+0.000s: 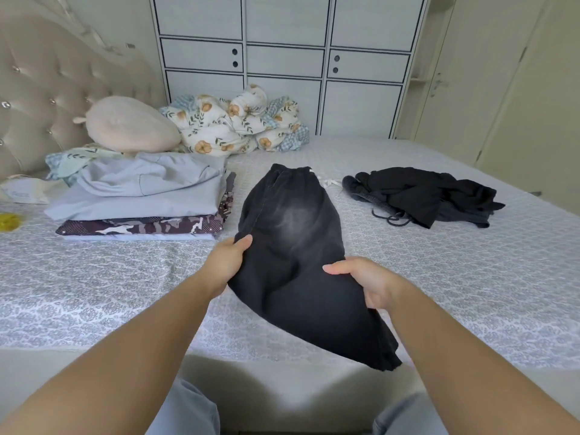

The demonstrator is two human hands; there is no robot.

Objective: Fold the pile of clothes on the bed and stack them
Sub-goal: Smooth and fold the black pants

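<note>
While the folded stack (138, 199) of pale grey and camo clothes sits at the left of the bed (439, 277), just in front of a beige pillow (130, 124) and a floral quilt (238, 124), the left hand (227, 262) pinches the left edge of the black faded trousers (298, 246) lying mid-bed, waistband far, leg hem hanging over the near edge. Right hand (367, 281) grips their right edge, fingers curled under. Further right lies an unfolded black pile (423, 196), apart from the trousers.
</note>
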